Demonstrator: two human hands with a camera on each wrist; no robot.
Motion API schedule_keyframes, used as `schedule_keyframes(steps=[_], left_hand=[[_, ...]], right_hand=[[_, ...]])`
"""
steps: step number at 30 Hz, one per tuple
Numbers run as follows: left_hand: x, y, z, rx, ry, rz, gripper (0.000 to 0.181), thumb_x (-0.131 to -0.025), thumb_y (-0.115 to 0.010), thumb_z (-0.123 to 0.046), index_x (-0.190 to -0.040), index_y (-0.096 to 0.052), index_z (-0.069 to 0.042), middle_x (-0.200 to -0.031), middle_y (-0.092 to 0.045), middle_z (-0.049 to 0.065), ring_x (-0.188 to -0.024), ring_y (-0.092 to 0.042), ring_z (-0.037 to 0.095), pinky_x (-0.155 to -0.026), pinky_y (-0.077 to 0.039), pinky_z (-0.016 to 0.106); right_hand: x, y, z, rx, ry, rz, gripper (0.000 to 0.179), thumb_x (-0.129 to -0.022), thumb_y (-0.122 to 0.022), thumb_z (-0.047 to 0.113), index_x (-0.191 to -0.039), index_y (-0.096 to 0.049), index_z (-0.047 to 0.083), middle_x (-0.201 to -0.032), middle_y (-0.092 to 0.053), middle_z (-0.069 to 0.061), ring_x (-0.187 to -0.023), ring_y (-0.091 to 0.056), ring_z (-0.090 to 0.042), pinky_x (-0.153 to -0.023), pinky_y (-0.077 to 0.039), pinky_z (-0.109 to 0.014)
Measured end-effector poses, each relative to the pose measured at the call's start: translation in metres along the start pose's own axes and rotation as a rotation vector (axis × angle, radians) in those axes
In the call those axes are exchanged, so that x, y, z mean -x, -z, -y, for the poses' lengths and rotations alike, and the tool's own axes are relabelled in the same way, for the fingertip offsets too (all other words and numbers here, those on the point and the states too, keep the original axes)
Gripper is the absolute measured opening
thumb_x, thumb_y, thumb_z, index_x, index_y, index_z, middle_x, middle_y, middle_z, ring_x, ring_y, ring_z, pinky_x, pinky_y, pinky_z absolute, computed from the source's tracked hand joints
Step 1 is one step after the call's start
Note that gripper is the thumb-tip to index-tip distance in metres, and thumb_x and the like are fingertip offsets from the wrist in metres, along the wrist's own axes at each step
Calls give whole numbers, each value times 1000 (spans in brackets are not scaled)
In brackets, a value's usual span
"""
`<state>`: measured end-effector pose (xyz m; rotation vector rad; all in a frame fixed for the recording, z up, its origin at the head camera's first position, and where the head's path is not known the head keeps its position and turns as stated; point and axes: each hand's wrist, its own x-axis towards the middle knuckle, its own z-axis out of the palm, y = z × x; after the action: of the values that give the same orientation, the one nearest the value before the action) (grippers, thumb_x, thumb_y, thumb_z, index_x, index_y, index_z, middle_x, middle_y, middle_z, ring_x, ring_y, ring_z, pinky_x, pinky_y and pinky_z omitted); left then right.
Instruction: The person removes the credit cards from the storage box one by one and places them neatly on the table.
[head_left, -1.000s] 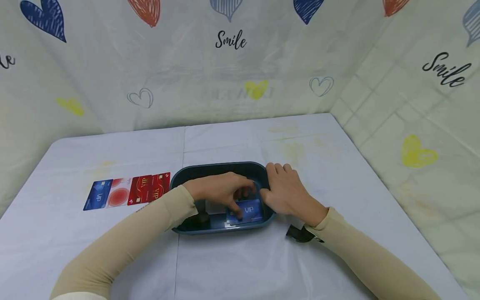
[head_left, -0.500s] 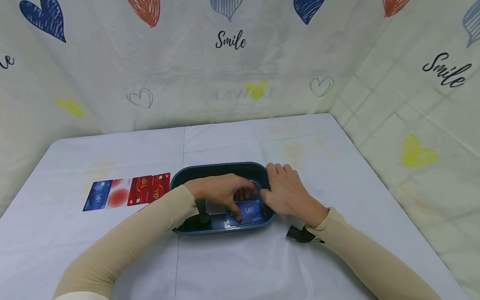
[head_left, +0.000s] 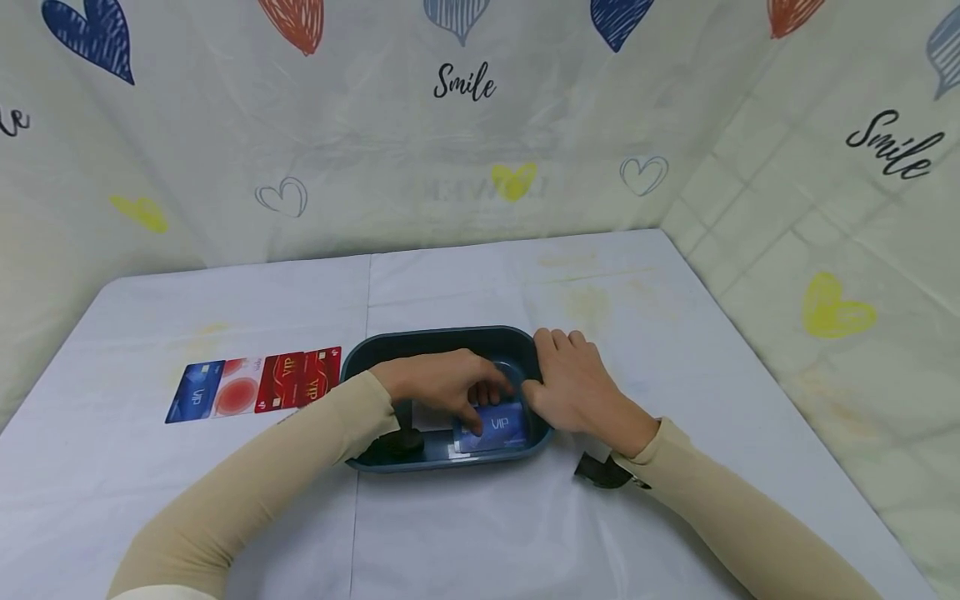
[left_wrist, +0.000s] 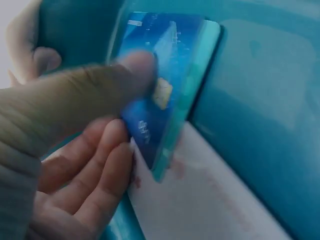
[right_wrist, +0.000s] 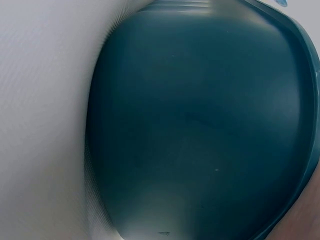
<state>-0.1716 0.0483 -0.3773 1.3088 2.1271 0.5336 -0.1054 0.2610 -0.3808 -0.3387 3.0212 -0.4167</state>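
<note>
A dark teal tray (head_left: 442, 464) stands mid-table in the head view. Inside it lies a blue VIP card (head_left: 501, 427), with a greenish edge (left_wrist: 202, 52) of something showing beneath it. My left hand (head_left: 442, 379) reaches in from the left and pinches the blue card, its blurred thumb over the face and curled fingers at one edge. Below that card, a white card (left_wrist: 200, 200) with faint red print is partly covered. My right hand (head_left: 572, 383) grips the tray's right rim, fingers over the far corner. The right wrist view is mostly tray wall (right_wrist: 200, 120).
Left of the tray lies a row of cards: a blue VIP card (head_left: 197, 392), a pink-and-white card (head_left: 238, 387) and red VIP cards (head_left: 297, 379). Small dark devices sit at the left wrist (head_left: 405, 442) and right wrist (head_left: 603, 472). A printed curtain (head_left: 360, 125) hangs behind the table.
Only slight shifts of the left thumb and fingers at the blue card show. The right hand keeps its hold on the rim, and the tray and card row stay put.
</note>
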Motion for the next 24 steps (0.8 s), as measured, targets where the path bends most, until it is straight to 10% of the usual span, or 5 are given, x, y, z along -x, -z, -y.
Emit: schedule_keyframes(steps=[24], left_hand=[[-2,-3,-8,-96,-29,51,59,-84,-87,-28,-137,-63,-15,-120,-70,-1,-105,-63,8,-94,-55,23]], right_hand=[[0,-1,-1,-6,9,-7,24,-91,-54,26,-103,-47,6,-92,-49,-9,-86,-39,-29,-74,-28,-38]])
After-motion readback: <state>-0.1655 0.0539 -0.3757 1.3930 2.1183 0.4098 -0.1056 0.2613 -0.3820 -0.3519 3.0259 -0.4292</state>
